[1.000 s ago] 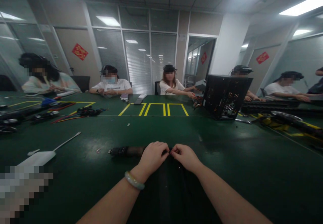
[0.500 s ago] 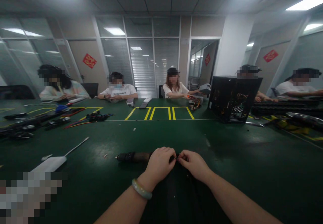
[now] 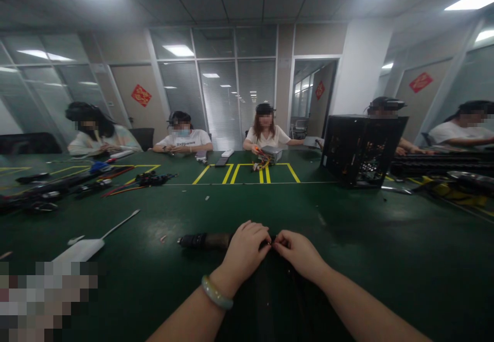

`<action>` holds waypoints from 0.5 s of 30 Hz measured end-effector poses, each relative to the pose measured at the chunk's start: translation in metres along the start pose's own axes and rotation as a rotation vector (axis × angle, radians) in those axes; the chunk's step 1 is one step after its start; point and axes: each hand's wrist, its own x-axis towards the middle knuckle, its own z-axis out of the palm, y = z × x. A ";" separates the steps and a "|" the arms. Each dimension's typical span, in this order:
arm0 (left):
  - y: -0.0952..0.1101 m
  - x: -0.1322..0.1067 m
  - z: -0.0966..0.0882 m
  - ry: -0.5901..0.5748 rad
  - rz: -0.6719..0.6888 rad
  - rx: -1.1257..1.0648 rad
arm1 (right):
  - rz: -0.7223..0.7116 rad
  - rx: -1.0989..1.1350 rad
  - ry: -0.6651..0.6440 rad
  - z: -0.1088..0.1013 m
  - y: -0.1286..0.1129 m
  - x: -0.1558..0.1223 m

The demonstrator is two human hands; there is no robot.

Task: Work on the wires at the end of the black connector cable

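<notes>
My left hand (image 3: 244, 252), with a pale green bangle (image 3: 216, 293) on the wrist, is curled closed at the near middle of the green table (image 3: 366, 239). It rests on a dark cylindrical tool (image 3: 204, 240) that lies flat and pokes out to its left. My right hand (image 3: 299, 252) is closed in a pinch right beside it, fingertips meeting the left hand's. What the fingers pinch is too small to make out. A black piece (image 3: 270, 301) lies under and below both hands.
A white power strip (image 3: 79, 249) with a cable lies at near left. Cable bundles (image 3: 146, 179) and tools sit at far left. A black computer case (image 3: 358, 149) stands at right. Several people sit around the far side; one holds a power supply (image 3: 270, 154) over yellow tape marks (image 3: 247, 172).
My hands stay pinched together in the same place. The view has tilted slightly. The person opposite has brought a power supply with wires from the right onto the yellow marks.
</notes>
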 end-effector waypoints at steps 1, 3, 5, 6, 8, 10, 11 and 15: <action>0.000 -0.001 0.000 0.014 0.009 0.000 | -0.009 -0.005 0.007 0.000 0.000 0.000; 0.002 -0.002 -0.002 0.023 0.008 0.007 | -0.029 -0.011 0.017 0.000 0.001 0.000; 0.003 -0.003 -0.003 0.022 -0.004 0.021 | -0.039 -0.012 0.019 0.001 0.002 -0.001; 0.003 -0.004 -0.004 0.021 -0.010 0.027 | -0.039 -0.011 0.014 0.001 0.002 -0.001; 0.004 -0.004 -0.005 0.008 -0.018 0.031 | -0.033 -0.005 0.004 0.001 0.003 0.000; 0.004 -0.004 -0.006 -0.017 -0.030 0.027 | -0.028 -0.002 0.000 0.001 0.004 0.000; 0.003 -0.004 -0.006 -0.032 -0.037 0.024 | -0.026 -0.003 -0.002 0.001 0.005 0.000; 0.002 -0.002 -0.006 -0.064 -0.048 0.006 | -0.028 -0.002 0.000 0.003 0.008 0.001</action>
